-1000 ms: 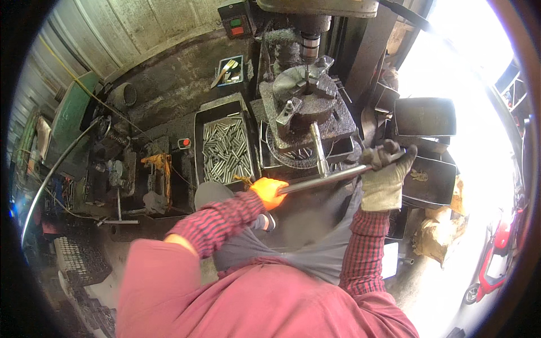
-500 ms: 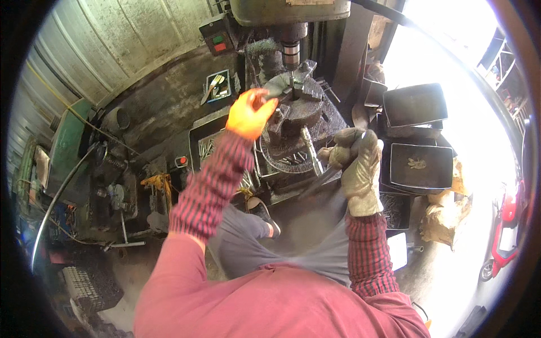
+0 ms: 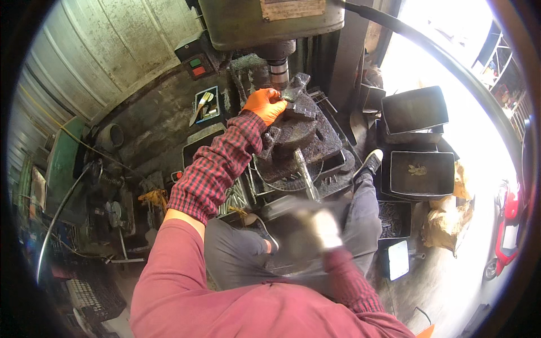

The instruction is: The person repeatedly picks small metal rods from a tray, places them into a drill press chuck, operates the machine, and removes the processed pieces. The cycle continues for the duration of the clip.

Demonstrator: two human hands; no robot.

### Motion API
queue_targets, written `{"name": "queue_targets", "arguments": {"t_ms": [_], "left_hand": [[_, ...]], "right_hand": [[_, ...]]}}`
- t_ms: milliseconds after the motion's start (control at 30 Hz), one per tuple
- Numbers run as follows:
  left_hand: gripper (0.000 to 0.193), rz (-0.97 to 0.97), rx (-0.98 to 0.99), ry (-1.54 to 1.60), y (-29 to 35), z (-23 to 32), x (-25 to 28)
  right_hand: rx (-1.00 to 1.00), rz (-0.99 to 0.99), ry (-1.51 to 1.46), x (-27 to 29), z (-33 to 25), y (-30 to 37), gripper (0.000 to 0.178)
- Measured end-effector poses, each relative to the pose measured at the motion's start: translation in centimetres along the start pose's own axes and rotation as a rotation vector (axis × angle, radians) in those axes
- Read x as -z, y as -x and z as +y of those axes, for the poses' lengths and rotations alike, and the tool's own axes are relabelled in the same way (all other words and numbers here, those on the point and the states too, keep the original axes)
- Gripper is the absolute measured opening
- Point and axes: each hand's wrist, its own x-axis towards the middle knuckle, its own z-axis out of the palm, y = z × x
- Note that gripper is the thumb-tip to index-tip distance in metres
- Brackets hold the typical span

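My left hand (image 3: 265,107), in an orange glove, reaches to the vise (image 3: 301,121) on the drill press table. Its fingers are pinched together at the jaws, just below the drill chuck (image 3: 279,73); whatever they hold is hidden. The drill's tip is out of sight behind that hand. A pale-gloved hand, my right (image 3: 322,226), is smeared by motion over my lap, below the vise's metal handle (image 3: 305,174). Its fingers cannot be made out. Metal pins (image 3: 236,197) lie in a tray left of the vise.
At the right stand black trays (image 3: 414,110), one with a few small pieces in it (image 3: 417,169). A small blue-rimmed tray (image 3: 205,107) holds a brush. The switch box (image 3: 197,67) with green and red buttons hangs at upper left. My shoe (image 3: 369,163) is beside the machine base.
My left hand has moved right, onto the vise jaws. My right hand has swung down and left, away from the right side of the handle. My right leg now extends forward.
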Motion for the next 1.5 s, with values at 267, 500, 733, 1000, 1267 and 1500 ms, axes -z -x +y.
{"name": "queue_targets", "arguments": {"t_ms": [267,500,733,1000,1267,1500], "left_hand": [[0.020,-0.046,0.081,0.261,0.2,0.2,0.9],[0.013,0.194,0.294,0.746,2.6,-1.4,4.9],[0.014,0.291,0.241,1.387,5.6,-2.9,4.7],[0.038,0.184,0.227,1.004,2.2,-0.8,2.7],[0.018,0.221,0.294,0.900,1.1,-0.1,0.6],[0.011,0.120,0.201,0.729,0.3,-1.1,-0.1]], "right_hand": [[0.644,-0.373,0.343,0.5,-8.2,2.2,0.069],[0.037,-0.182,0.609,5.3,-3.2,2.5,0.046],[0.226,-0.065,0.300,8.4,0.3,5.0,0.051],[0.298,-0.121,0.440,6.8,-0.4,7.7,0.049],[0.222,-0.129,0.395,8.1,-0.9,9.3,0.044],[0.178,-0.076,0.406,8.6,-0.8,9.8,0.046]]}}
